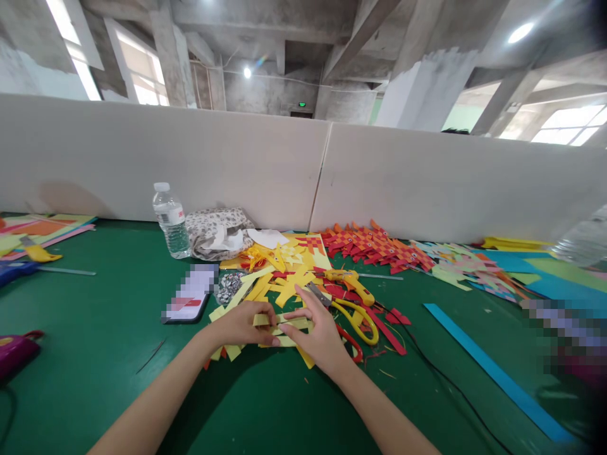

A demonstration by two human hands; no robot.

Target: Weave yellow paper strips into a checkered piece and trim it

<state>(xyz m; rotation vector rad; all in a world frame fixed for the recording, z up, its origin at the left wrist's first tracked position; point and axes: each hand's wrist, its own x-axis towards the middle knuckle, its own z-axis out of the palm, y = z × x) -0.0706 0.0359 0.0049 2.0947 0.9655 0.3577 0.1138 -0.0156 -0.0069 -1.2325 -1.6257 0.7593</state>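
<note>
My left hand has its thumb and fingers closed round the left part of some pale yellow paper strips. From the other side, my right hand pinches at the same strips between its thumb and a finger, with its index finger raised. Under and behind both hands lies a pile of yellow paper strips. Yellow-handled scissors lie just right of my right hand, with a red scissor handle beside them. Beyond these rests a yellow hot glue gun.
A phone, water bottle and patterned cloth bag are at the back left. Woven red-orange paper fish line the white partition. A black cord and blue strip cross the green table on the right.
</note>
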